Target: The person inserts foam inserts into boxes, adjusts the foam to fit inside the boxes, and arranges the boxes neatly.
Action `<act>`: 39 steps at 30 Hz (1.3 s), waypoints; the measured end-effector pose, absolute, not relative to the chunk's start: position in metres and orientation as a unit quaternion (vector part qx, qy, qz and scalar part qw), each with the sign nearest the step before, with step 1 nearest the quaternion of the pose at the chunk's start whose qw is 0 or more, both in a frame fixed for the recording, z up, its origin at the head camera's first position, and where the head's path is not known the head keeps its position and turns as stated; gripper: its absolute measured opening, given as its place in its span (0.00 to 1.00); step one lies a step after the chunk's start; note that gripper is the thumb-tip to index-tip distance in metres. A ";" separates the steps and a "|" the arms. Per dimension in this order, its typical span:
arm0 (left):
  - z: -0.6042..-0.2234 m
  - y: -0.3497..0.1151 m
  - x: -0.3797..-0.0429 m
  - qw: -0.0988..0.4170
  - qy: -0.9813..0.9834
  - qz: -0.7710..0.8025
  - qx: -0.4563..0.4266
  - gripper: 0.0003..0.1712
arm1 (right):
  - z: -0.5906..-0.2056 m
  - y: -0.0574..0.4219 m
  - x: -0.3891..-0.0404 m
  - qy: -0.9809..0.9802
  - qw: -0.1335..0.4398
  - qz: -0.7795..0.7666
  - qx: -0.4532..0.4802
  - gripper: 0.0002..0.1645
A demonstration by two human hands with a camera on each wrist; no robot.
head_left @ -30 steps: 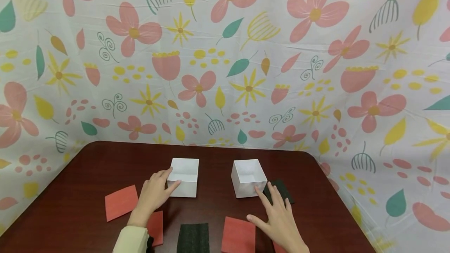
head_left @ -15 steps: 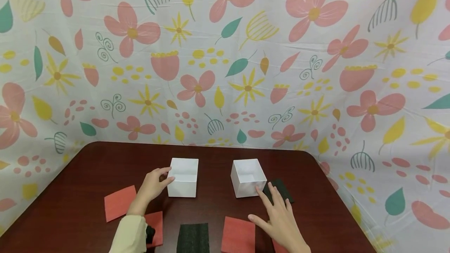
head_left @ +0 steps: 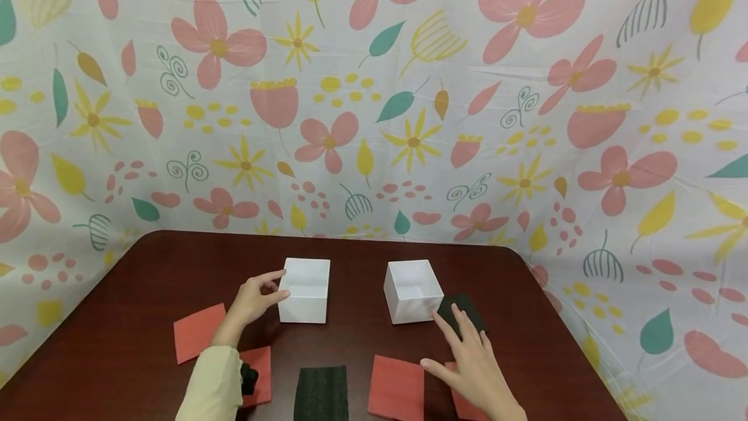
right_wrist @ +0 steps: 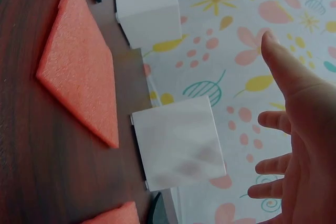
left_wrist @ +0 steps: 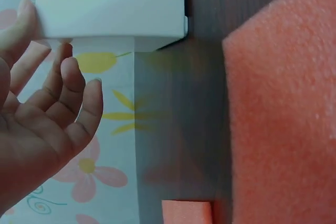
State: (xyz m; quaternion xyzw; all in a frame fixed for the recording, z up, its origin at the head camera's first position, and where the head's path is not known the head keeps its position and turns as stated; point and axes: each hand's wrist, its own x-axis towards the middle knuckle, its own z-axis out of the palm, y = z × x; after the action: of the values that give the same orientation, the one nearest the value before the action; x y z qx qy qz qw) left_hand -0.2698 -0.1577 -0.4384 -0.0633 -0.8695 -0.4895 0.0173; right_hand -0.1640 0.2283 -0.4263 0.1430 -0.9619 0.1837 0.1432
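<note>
Two white open-topped boxes stand on the table, one at left (head_left: 305, 291) and one at right (head_left: 411, 292). My left hand (head_left: 257, 299) is at the left box, its thumb tip and index fingertip right at the rim's left side. In the left wrist view, the other fingers (left_wrist: 92, 106) bend loosely below that box (left_wrist: 110, 3). My right hand (head_left: 474, 366) is spread with fingers extended, just in front of the right box's near right corner. In the right wrist view, this hand (right_wrist: 310, 140) stands apart from the box (right_wrist: 178, 142) with nothing in its fingers.
Red foam squares lie at left (head_left: 199, 333), by the left forearm (head_left: 263, 375), front middle (head_left: 396, 387) and under the right hand (head_left: 464, 401). Black squares lie front centre (head_left: 321, 392) and beside the right box (head_left: 463, 312). A flowered cloth (head_left: 374, 115) hangs behind the table (head_left: 356, 343).
My left hand has drawn back left from over the left box to its rim. My right hand has shifted slightly right, away from the right box. Both boxes stay put.
</note>
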 end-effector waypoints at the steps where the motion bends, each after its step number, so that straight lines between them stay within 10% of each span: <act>1: -0.439 -0.158 -0.270 0.016 -0.866 -0.495 -0.065 0.29 | -0.427 0.229 -0.164 -0.962 0.144 0.184 0.143 0.45; 39: -0.444 -0.162 -0.269 -0.043 -0.817 -0.574 -0.045 0.32 | -0.445 0.285 -0.172 -0.964 0.031 0.239 0.112 0.40</act>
State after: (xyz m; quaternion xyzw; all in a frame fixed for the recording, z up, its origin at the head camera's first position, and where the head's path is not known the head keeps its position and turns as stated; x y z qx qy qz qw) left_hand -0.2692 -0.1616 -0.4439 -0.0454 -0.8168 -0.5735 -0.0427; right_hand -0.1717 0.2848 -0.4450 0.1125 -0.9640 0.2390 0.0312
